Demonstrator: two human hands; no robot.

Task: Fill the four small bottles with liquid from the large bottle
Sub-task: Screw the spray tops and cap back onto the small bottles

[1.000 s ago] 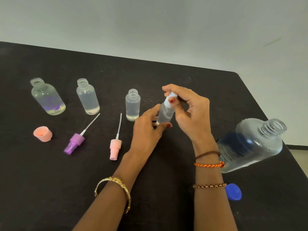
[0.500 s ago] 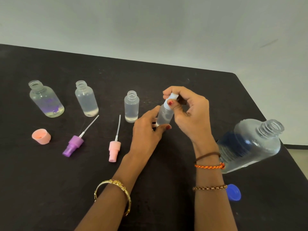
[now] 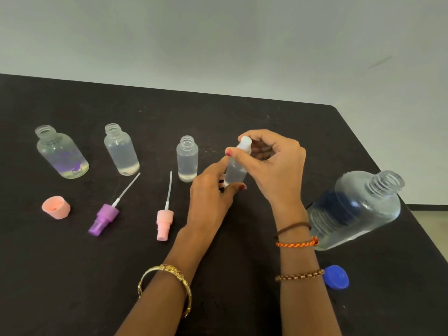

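My left hand point(image 3: 211, 197) grips the body of a small clear bottle point(image 3: 234, 172) holding liquid, at the table's middle. My right hand point(image 3: 274, 166) pinches its white spray cap point(image 3: 243, 143) at the top. Three other small bottles stand uncapped with liquid in them: one at the far left point(image 3: 61, 152), a second point(image 3: 121, 150) beside it, and a third point(image 3: 187, 158) just left of my hands. The large clear bottle point(image 3: 356, 209) stands uncapped at the right, partly full.
On the black table point(image 3: 242, 112) lie a pink cap point(image 3: 56, 207), a purple spray pump point(image 3: 105, 217) and a pink spray pump point(image 3: 164, 220), in front of the bottles. A blue cap point(image 3: 337, 277) sits by my right forearm. The table's right edge runs close past the large bottle.
My right fingers have shifted round the white cap, thumb now lower on it. The bottle stays in my left hand; nothing else on the table moved.
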